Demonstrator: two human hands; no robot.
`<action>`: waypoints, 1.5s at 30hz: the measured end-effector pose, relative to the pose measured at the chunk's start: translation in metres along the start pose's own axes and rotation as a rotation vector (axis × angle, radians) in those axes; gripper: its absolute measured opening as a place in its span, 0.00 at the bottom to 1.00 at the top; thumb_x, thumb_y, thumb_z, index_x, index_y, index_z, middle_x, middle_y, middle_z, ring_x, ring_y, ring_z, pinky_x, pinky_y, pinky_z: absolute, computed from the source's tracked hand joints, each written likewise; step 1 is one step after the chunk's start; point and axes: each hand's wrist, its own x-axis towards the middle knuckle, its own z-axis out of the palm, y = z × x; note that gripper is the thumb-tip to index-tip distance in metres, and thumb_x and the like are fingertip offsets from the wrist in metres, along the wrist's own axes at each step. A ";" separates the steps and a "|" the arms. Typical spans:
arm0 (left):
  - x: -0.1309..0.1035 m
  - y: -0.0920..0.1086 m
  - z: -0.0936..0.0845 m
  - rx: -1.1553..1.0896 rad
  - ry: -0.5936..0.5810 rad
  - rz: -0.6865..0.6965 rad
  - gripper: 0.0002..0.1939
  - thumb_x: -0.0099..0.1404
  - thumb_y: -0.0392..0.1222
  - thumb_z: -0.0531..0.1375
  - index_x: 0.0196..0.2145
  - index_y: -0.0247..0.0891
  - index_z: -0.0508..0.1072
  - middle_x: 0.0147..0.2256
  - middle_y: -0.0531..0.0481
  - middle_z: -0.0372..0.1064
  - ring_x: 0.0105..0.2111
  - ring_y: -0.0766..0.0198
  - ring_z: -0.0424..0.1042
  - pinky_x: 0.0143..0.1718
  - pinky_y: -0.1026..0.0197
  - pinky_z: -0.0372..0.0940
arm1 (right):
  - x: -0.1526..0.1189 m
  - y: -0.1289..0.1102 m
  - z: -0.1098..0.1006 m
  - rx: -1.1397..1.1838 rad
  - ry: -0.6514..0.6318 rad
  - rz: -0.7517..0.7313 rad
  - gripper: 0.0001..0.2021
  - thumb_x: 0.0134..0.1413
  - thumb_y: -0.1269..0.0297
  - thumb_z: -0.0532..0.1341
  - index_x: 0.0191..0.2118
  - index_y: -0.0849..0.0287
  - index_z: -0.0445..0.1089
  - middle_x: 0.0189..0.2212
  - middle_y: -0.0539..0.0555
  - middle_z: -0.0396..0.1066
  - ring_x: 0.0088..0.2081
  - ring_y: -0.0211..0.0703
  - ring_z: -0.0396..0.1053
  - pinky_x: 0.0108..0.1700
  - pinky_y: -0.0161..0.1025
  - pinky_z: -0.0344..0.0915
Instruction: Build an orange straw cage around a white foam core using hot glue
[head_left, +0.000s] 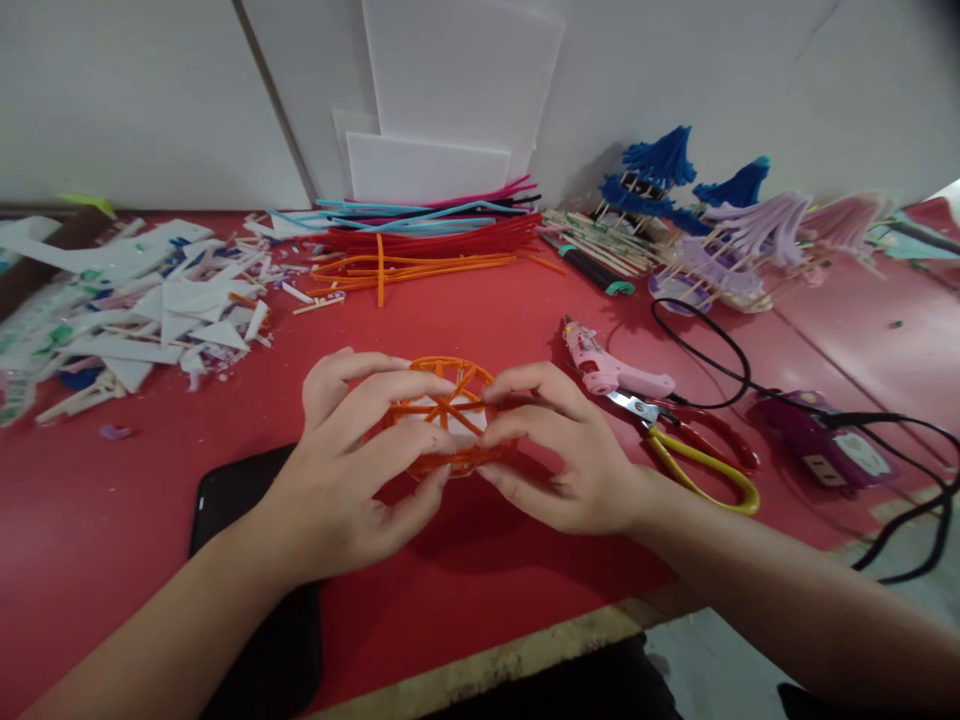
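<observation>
A round orange frame [444, 408] with spokes and a white piece inside is held between both hands above the red table. My left hand [367, 455] grips its left side, fingertips over the top and thumb at the lower edge. On the right side, the fingers and thumb of my right hand [562, 445] pinch the rim. Parts of the frame are hidden behind the fingers. Beneath my left forearm lies a black phone [281, 650]. Right of my right hand are a pink glue gun [611, 370] and scissors [701, 460] with yellow and red handles.
White scraps [187, 310] pile at the left. Orange sticks [427, 268], red and blue ones lie at the back. A cutter [589, 268] is near blue [660, 165] and lilac models [750, 235]. A purple power strip [832, 440] with black cables sits at the right.
</observation>
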 end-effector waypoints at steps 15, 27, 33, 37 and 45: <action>0.001 0.006 0.003 0.003 0.038 -0.057 0.03 0.64 0.40 0.60 0.35 0.47 0.73 0.46 0.50 0.72 0.50 0.48 0.64 0.55 0.37 0.56 | 0.000 -0.005 0.004 0.045 0.041 0.025 0.04 0.54 0.72 0.62 0.35 0.57 0.68 0.43 0.57 0.63 0.46 0.43 0.67 0.47 0.42 0.70; 0.000 0.007 0.008 0.097 0.124 -0.082 0.05 0.64 0.44 0.59 0.33 0.48 0.76 0.53 0.49 0.67 0.53 0.48 0.62 0.56 0.39 0.58 | 0.000 -0.008 0.008 -0.108 0.103 -0.032 0.04 0.53 0.70 0.65 0.33 0.57 0.69 0.39 0.55 0.67 0.44 0.43 0.67 0.47 0.44 0.68; -0.003 0.005 0.008 0.089 0.144 -0.078 0.04 0.63 0.44 0.60 0.32 0.48 0.75 0.52 0.50 0.67 0.52 0.49 0.62 0.55 0.39 0.58 | 0.006 0.014 -0.041 -0.448 0.119 0.110 0.10 0.52 0.66 0.62 0.42 0.58 0.68 0.46 0.61 0.64 0.51 0.54 0.64 0.54 0.54 0.62; -0.005 0.003 0.009 0.060 0.145 -0.089 0.02 0.62 0.44 0.61 0.33 0.48 0.75 0.53 0.51 0.66 0.52 0.49 0.62 0.56 0.39 0.57 | -0.013 0.055 -0.094 -0.617 -0.065 0.403 0.18 0.47 0.65 0.59 0.47 0.59 0.65 0.46 0.62 0.62 0.53 0.59 0.62 0.56 0.57 0.60; -0.005 0.004 0.008 0.068 0.115 -0.086 0.03 0.62 0.43 0.62 0.35 0.49 0.74 0.53 0.50 0.65 0.51 0.48 0.62 0.55 0.38 0.57 | -0.047 0.089 -0.101 -0.617 -0.419 0.619 0.20 0.45 0.65 0.57 0.47 0.61 0.67 0.43 0.61 0.71 0.44 0.55 0.71 0.47 0.48 0.67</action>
